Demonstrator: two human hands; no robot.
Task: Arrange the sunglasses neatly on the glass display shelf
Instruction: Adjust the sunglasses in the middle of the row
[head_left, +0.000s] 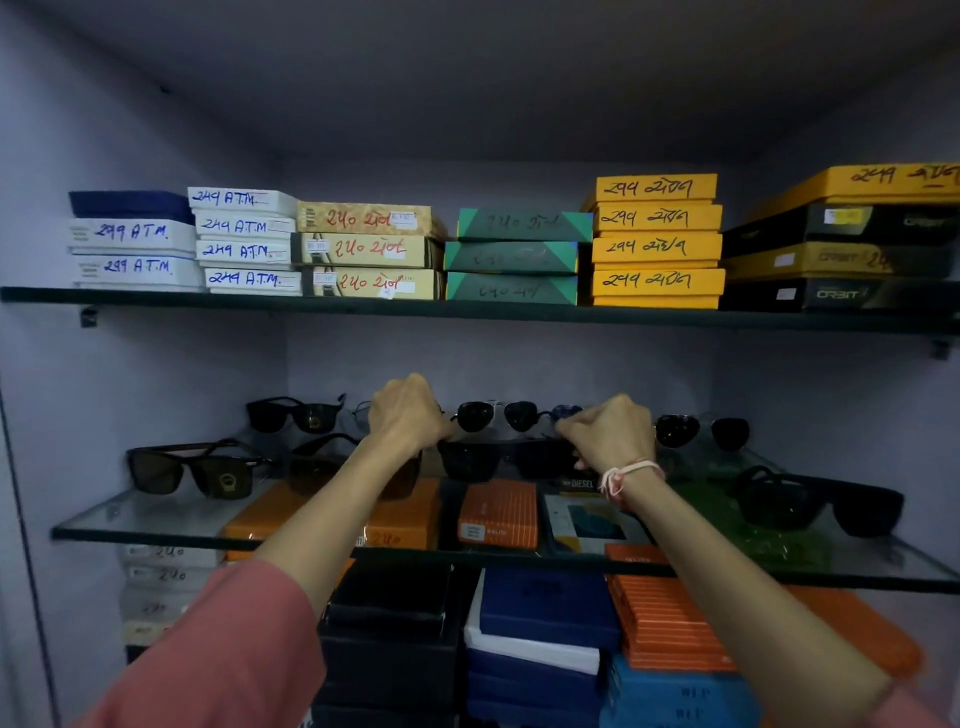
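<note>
A pair of black square sunglasses (498, 460) sits mid-shelf on the glass display shelf (156, 525). My left hand (405, 413) grips its left end and my right hand (610, 434) grips its right end. Behind it stand black aviators (496, 415). Brown-lensed sunglasses (195, 470) lie at the left front, with a dark pair (293, 414) behind them. A brown-tinted pair (317, 465) is partly hidden by my left forearm. At the right are round dark aviators (701, 430) and large black sunglasses (818, 506).
An upper glass shelf (467, 312) carries stacks of white, beige, green, yellow and black boxes. Orange, blue and black boxes (545, 623) are piled under the display shelf and show through the glass. Purple walls close in both sides.
</note>
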